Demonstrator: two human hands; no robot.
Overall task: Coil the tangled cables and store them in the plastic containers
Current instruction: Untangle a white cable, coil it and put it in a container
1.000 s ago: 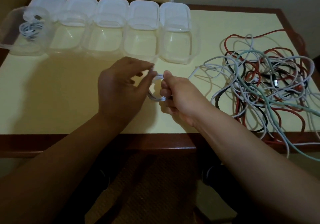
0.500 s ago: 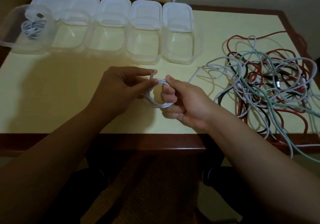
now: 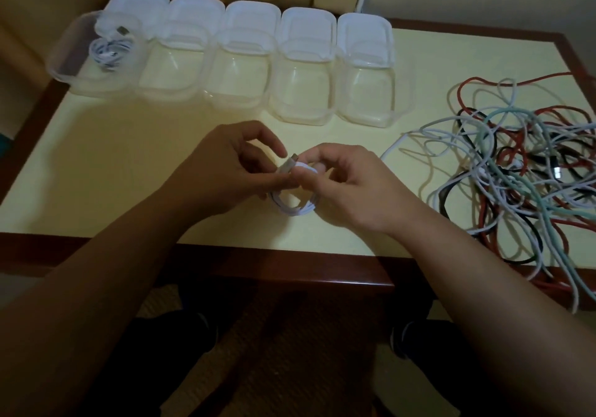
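Observation:
A small coil of white cable [image 3: 295, 208] hangs between my two hands above the table's near middle. My left hand [image 3: 225, 174] pinches the coil's plug end. My right hand [image 3: 348, 187] grips the coil's right side with curled fingers. The cable's free length [image 3: 395, 145] runs right into a tangle of red, black, white and mint cables [image 3: 522, 171] on the table's right side. Several clear plastic containers [image 3: 300, 94] stand in a row at the back with their lids behind them. The far-left container [image 3: 80, 71] holds a coiled white cable [image 3: 108, 50].
The pale yellow table [image 3: 129, 165] has a dark wooden edge [image 3: 290, 265] near me. Some cable ends hang over that edge at the right. A wall and a white cord stand behind the table. My legs show below.
The coil has shifted slightly toward me and gained a loop. My left hand now pinches the plug end against the coil. The camera has tilted, moving the view right.

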